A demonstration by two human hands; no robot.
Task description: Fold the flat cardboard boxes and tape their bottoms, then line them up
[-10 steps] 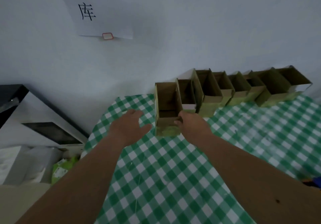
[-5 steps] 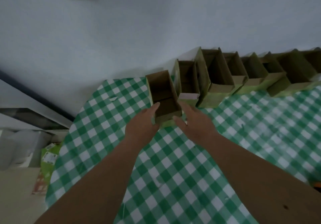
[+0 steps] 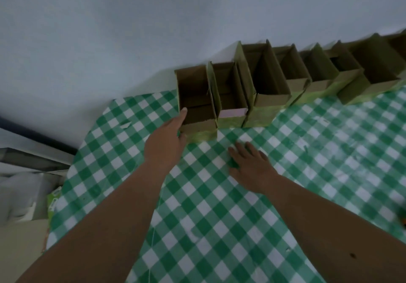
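Wall (image 3: 131,41), pale and bare, fills the upper half of the head view, and everything else sits in relation to it. Pushed up against its foot is a table under a green-and-white checked cloth (image 3: 219,227), which spreads from the wall toward the camera. Along the wall's base runs a row of folded cardboard boxes (image 3: 307,74), open tops up, standing side by side and touching, with greenish tape around their lower edges; the row runs off the right edge of the view. The newest box (image 3: 198,103) stands at the row's left end, its back against the wall and its right side against the neighbouring box. The left hand (image 3: 164,144) rests against that box's near left corner, fingers straight and together, one fingertip at the top rim and the thumb at the taped lower edge. The right hand (image 3: 250,164) lies palm down on the cloth, farther out from the wall than the boxes and apart from them, fingers straight and slightly spread, holding nothing. A small scrap (image 3: 125,125) lies on the cloth near the wall.
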